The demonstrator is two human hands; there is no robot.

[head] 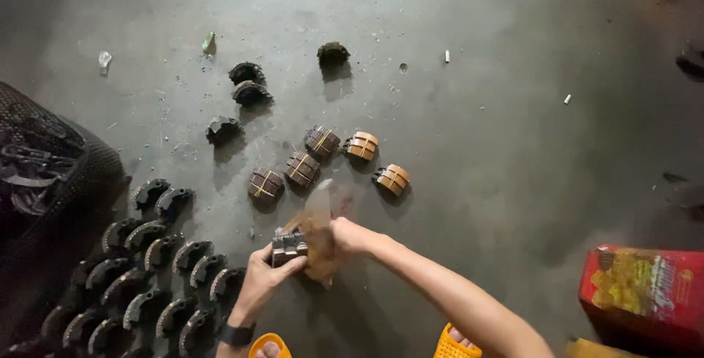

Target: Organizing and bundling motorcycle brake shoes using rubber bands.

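Down at the bottom, orange sandals (451, 343) are poking into view on the concrete floor (513, 145). Just above them the left hand (262, 279) is gripping a small dark brake-pad block (289, 246), while the right hand (345, 237) is clenching what's probably a brown rag or brush (317, 244), too blurred to tell, pressing against the block. Curved dark brake shoes (158, 270) are sitting in rows at left. Further out, banded pad bundles (330, 160) are lying in a loose arc. A red box (645, 292) is sitting at right.

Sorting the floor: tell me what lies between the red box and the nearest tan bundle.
Bare concrete floor only, between the red box and tan bundle, in the head view.
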